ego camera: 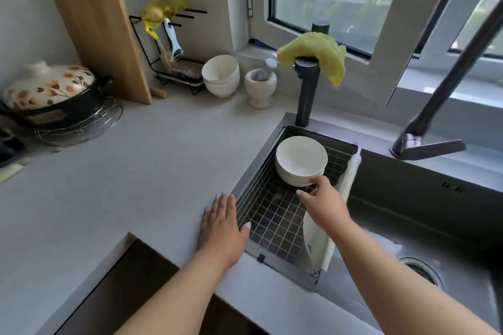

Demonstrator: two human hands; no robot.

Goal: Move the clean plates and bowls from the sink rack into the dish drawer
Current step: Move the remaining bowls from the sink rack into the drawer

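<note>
Reaching right hand point(325, 205), fingers spread, touching near rim of bowls point(300, 160) in rack point(275, 215); left hand point(221, 228) flat on surface point(136, 171).

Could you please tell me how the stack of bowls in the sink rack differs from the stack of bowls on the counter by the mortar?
The rack bowls sit upright, mouths up, in the wire sink rack; the counter bowls lie tipped, mouths toward the camera. The right hand reaches the rack bowls' near rim, while nothing touches the counter bowls. The left hand rests flat on the counter. Both stacks are white.
</note>
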